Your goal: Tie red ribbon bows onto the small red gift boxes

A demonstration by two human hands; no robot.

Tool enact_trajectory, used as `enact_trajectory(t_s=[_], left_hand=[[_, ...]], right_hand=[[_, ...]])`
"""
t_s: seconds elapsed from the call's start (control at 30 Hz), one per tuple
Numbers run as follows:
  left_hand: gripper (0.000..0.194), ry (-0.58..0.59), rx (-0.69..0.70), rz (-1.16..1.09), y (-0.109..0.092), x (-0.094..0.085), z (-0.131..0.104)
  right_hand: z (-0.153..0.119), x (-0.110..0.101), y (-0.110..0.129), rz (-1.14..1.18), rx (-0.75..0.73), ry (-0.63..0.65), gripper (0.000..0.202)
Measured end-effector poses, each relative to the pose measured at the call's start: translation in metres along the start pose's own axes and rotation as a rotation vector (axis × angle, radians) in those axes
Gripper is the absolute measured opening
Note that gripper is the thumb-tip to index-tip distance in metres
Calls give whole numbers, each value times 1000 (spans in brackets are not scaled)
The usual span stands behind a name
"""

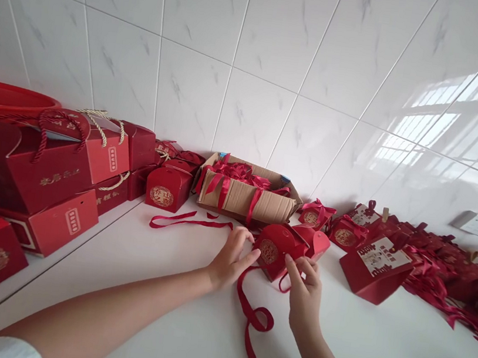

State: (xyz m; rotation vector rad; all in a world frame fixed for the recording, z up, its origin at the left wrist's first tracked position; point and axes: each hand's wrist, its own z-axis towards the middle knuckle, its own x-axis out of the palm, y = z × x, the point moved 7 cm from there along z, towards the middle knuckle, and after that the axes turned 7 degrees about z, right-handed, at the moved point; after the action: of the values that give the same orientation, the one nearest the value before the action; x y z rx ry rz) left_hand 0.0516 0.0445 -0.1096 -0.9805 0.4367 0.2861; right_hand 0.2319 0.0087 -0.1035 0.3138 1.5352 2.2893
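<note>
A small red box [283, 245] with a gold round emblem stands on the white table, its top flaps curved up. At its left side is my left hand [233, 260], thumb and fingers curved around the near left corner. My right hand [304, 286] is at the box's right front, thumb and fingertips on its edge. A long red ribbon [261, 318] runs from under the box and curls down the table towards me. Part of a ribbon loop shows beside my right fingers. The fingers' far sides are hidden.
Behind the box is a cardboard carton [242, 200] of red ribbons. Another ribbon [170, 221] lies left of it. Larger red gift boxes [62, 172] are stacked left; many small boxes [375, 269] and ribbons fill the right. A power strip [476, 224] is by the tiled wall.
</note>
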Motion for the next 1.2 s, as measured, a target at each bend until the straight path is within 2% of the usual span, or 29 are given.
enact_trajectory(t_s=[0.07,0.13,0.17,0.23,0.3,0.43,0.5,0.57,0.63,0.73,0.8,0.93,1.03,1.2], left_hand=[[52,58,-151,-149,12,7,2],[69,131,-233,-299,18,13,4],[70,139,-248,-354,20,13,6],[59,88,-250,-401,23,7,10],[46,-9,-264,-382,29,-2,12],[32,-189,-269,-323,37,-15,13],[29,-221,-256,-299,37,-16,13],[38,-200,-244,-285,35,-14,12],[55,-84,-215,-331,31,-6,13],[74,134,-139,-445,24,10,12],[88,187,-66,-462,21,14,11],[109,144,11,-388,23,13,11],[107,26,20,-258,24,8,10],[108,-96,201,-39,8,1,6]], right_hand=[[1,0,-8,29,77,-13,34],[1,4,-13,46,118,26,33],[0,6,-14,40,117,52,33],[1,9,-12,16,96,99,32],[2,8,-11,8,100,109,33],[5,-3,-13,30,121,0,29],[5,-3,-14,61,107,9,30],[4,4,-15,110,110,107,34],[1,14,-16,122,105,212,36],[0,19,-15,82,59,259,37],[0,21,-14,98,54,271,36],[-1,23,-13,202,103,309,32],[-2,24,-10,255,121,331,32],[-6,27,-9,261,116,390,28]])
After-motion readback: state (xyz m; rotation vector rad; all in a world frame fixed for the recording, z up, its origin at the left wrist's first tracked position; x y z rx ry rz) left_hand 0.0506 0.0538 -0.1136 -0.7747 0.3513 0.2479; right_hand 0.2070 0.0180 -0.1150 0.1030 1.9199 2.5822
